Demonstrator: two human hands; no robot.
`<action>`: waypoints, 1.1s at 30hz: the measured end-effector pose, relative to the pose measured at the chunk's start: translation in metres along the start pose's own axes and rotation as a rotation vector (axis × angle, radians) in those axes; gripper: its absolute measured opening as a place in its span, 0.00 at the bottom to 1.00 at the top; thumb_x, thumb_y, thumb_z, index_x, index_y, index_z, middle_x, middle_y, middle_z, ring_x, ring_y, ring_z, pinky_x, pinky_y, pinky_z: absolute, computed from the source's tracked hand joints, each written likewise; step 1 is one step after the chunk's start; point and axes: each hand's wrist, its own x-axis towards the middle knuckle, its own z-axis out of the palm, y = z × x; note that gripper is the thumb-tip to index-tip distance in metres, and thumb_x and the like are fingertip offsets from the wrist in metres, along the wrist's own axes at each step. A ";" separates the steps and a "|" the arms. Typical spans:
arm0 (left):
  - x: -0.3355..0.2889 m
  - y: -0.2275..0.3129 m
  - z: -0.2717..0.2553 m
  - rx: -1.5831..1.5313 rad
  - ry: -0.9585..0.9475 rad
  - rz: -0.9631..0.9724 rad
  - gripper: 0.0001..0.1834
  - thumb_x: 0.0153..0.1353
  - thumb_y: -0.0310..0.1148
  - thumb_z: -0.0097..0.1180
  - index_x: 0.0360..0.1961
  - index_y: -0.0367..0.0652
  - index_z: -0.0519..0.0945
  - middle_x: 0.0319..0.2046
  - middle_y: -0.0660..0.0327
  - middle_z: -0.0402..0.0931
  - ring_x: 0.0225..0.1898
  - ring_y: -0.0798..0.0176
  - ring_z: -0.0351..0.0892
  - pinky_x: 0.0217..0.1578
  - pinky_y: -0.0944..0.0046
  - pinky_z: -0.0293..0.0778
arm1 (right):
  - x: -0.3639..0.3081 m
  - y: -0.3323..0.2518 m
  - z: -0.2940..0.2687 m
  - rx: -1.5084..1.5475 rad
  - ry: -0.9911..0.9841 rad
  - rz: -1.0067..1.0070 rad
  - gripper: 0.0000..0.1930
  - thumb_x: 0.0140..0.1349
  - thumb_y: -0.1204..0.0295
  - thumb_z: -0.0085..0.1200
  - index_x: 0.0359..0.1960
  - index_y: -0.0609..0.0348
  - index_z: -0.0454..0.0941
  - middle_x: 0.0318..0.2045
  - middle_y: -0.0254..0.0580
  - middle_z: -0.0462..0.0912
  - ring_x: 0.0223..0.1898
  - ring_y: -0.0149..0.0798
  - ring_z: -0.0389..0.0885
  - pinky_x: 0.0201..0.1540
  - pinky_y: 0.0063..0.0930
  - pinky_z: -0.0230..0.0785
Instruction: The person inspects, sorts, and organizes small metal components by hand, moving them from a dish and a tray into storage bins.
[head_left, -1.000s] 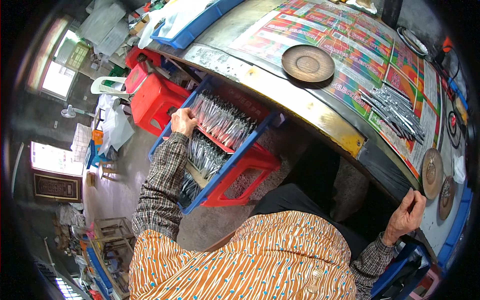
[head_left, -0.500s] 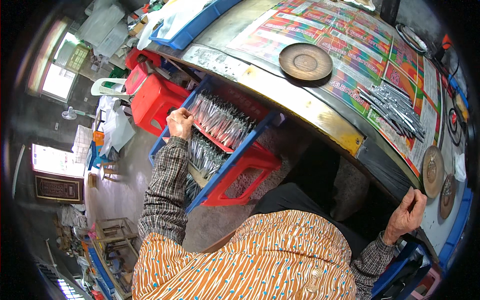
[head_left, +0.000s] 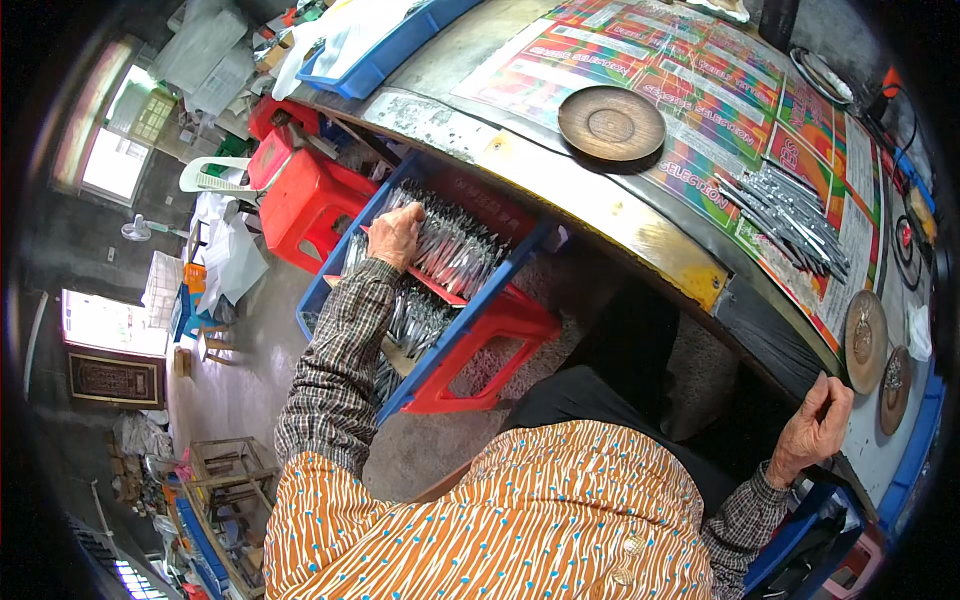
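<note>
My left hand [head_left: 396,236] is over a blue crate [head_left: 482,300], its fingers curled down among slim silvery sticks [head_left: 455,245] packed in rows. What it grips, if anything, is hidden. A red divider and a light strip separate the rows. My right hand [head_left: 814,432] rests by the table's near edge at the right, fingers bent and closed; what is in them cannot be made out. Close to its fingertips lie dark thin strands [head_left: 775,345] along the edge and a round brown wooden disc [head_left: 865,340]. More silvery sticks [head_left: 785,220] lie in a loose pile on the table.
A dark wooden dish [head_left: 611,124] sits on colourful printed sheets [head_left: 690,85] covering the table. Another small disc [head_left: 894,392] lies at the right. Under the crate is a red stool [head_left: 480,365]; red chairs [head_left: 310,205] stand beyond. A blue tray [head_left: 385,50] is at the table's far left.
My left hand has moved right and slightly up, from the crate's far left rim to over the silvery sticks. My right hand stays where it was.
</note>
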 end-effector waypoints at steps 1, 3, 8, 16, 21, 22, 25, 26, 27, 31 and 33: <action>-0.002 -0.001 0.001 0.000 -0.001 -0.001 0.05 0.55 0.29 0.49 0.32 0.50 0.76 0.27 0.53 0.76 0.31 0.45 0.78 0.31 0.50 0.72 | 0.000 0.000 0.000 0.000 -0.001 -0.001 0.05 0.61 0.80 0.55 0.32 0.68 0.73 0.25 0.40 0.72 0.24 0.32 0.68 0.25 0.24 0.63; -0.010 -0.004 0.002 0.019 0.055 -0.026 0.05 0.55 0.29 0.50 0.32 0.49 0.76 0.28 0.53 0.75 0.32 0.45 0.77 0.32 0.50 0.72 | -0.001 -0.001 0.000 0.005 -0.022 0.015 0.05 0.61 0.79 0.56 0.32 0.68 0.73 0.25 0.40 0.72 0.25 0.32 0.69 0.25 0.24 0.64; -0.027 0.007 -0.041 -0.066 0.144 0.036 0.05 0.52 0.27 0.55 0.31 0.48 0.77 0.29 0.56 0.74 0.31 0.48 0.77 0.31 0.53 0.72 | 0.000 0.001 0.001 -0.022 -0.020 0.039 0.05 0.61 0.78 0.56 0.31 0.68 0.73 0.25 0.40 0.73 0.25 0.33 0.70 0.28 0.25 0.65; -0.081 -0.009 -0.082 -0.090 -0.296 0.092 0.06 0.48 0.24 0.55 0.28 0.46 0.78 0.26 0.58 0.73 0.31 0.52 0.77 0.32 0.56 0.73 | -0.002 0.007 -0.001 -0.081 0.007 0.027 0.06 0.62 0.77 0.56 0.31 0.68 0.74 0.26 0.40 0.75 0.27 0.34 0.71 0.32 0.26 0.67; -0.114 -0.027 -0.074 0.045 -0.376 0.137 0.09 0.47 0.23 0.54 0.28 0.51 0.82 0.30 0.60 0.72 0.35 0.54 0.77 0.35 0.56 0.73 | -0.001 0.004 0.001 -0.060 -0.010 0.023 0.06 0.61 0.77 0.56 0.32 0.69 0.74 0.26 0.40 0.74 0.27 0.34 0.71 0.31 0.26 0.67; -0.115 -0.031 -0.071 0.044 -0.375 0.143 0.09 0.47 0.23 0.54 0.28 0.51 0.82 0.30 0.60 0.72 0.35 0.54 0.77 0.35 0.56 0.73 | 0.000 0.003 -0.001 -0.074 -0.003 0.016 0.06 0.61 0.77 0.56 0.32 0.69 0.74 0.26 0.40 0.74 0.27 0.34 0.71 0.31 0.26 0.67; -0.125 -0.037 -0.065 0.058 -0.370 0.152 0.10 0.47 0.24 0.54 0.27 0.53 0.83 0.31 0.60 0.72 0.38 0.54 0.77 0.37 0.56 0.73 | -0.002 0.007 0.002 -0.046 -0.005 -0.006 0.06 0.61 0.77 0.56 0.32 0.69 0.74 0.26 0.41 0.74 0.26 0.34 0.71 0.31 0.26 0.67; -0.126 -0.036 -0.065 0.081 -0.382 0.134 0.09 0.48 0.25 0.54 0.27 0.53 0.82 0.31 0.59 0.71 0.38 0.54 0.76 0.37 0.56 0.73 | -0.002 0.007 0.002 -0.048 -0.004 -0.006 0.06 0.61 0.77 0.56 0.32 0.69 0.74 0.26 0.41 0.74 0.26 0.34 0.71 0.31 0.26 0.67; -0.125 -0.035 -0.066 0.104 -0.394 0.117 0.08 0.49 0.26 0.53 0.27 0.53 0.82 0.31 0.59 0.71 0.38 0.53 0.76 0.37 0.56 0.73 | -0.001 0.007 0.002 -0.058 -0.002 -0.018 0.06 0.61 0.77 0.56 0.32 0.69 0.74 0.26 0.41 0.74 0.26 0.35 0.71 0.31 0.26 0.67; -0.126 -0.038 -0.061 0.111 -0.372 0.188 0.06 0.50 0.28 0.52 0.27 0.53 0.80 0.29 0.58 0.69 0.35 0.52 0.76 0.33 0.56 0.72 | -0.001 0.005 0.001 -0.067 0.006 -0.028 0.06 0.61 0.77 0.56 0.32 0.69 0.74 0.25 0.41 0.74 0.26 0.35 0.72 0.30 0.26 0.67; -0.126 -0.038 -0.060 0.126 -0.383 0.192 0.06 0.50 0.28 0.52 0.27 0.54 0.80 0.29 0.58 0.69 0.35 0.53 0.75 0.33 0.56 0.71 | -0.001 0.006 0.001 -0.064 0.002 -0.014 0.06 0.61 0.76 0.56 0.32 0.68 0.74 0.26 0.41 0.74 0.26 0.35 0.72 0.30 0.27 0.68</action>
